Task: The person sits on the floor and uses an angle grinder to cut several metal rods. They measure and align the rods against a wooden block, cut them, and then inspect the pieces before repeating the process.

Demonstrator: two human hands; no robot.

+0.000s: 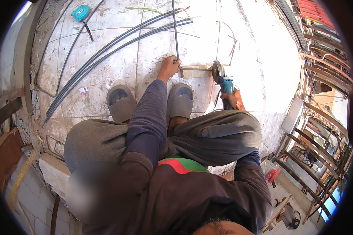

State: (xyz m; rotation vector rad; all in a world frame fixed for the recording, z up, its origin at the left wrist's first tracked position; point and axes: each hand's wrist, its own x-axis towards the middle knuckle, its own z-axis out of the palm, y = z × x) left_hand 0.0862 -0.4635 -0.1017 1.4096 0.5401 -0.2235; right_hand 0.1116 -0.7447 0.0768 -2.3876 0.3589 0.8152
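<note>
My left hand (169,69) is closed around a thin dark steel rod (175,33). From my fist one length runs away toward the far edge. A short length points right, across a small wooden block (195,73) on the floor; the two look like one bent rod, though my fingers hide the corner. My right hand (234,99) grips the body of a teal angle grinder (227,84). Its cutting disc (217,72) stands at the right end of the short length. Whether the disc touches the rod or is spinning, I cannot tell.
Several long dark rods (117,50) lie across the pale tiled floor on the left. Farther back is a teal tape measure (80,13). My sandalled feet (121,102) are close to the work. Wooden framing (321,74) lines the right side. A cable trails beside the grinder.
</note>
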